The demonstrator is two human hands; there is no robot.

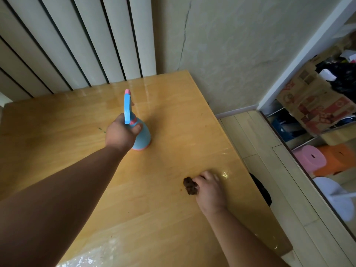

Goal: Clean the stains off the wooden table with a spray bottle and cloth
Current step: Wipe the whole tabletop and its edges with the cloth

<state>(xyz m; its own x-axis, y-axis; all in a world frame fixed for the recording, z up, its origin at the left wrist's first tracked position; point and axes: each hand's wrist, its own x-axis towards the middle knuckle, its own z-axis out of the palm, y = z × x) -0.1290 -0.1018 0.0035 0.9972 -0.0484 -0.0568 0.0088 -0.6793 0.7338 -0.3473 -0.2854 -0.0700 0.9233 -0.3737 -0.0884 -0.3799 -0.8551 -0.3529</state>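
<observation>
A light blue spray bottle (142, 138) with a pink nozzle and base stands upright on the wooden table (173, 116), near its middle. My left hand (122, 133) grips the bottle's neck, thumb on the right side. Nearer the table's right edge, my right hand (209, 189) holds a bunched dark brown cloth (190, 186) down on the tabletop. Small green marks (102, 130) show on the wood left of the bottle. Tiny brown specks lie just left of the cloth.
A white ribbed radiator (77, 45) and a beige wall back the table. Right of the table is pale wood flooring (269, 151), with a dark item (262, 187) on it. Pink (310, 157) and orange (339, 158) stools and cardboard boxes (312, 105) sit beyond a doorway.
</observation>
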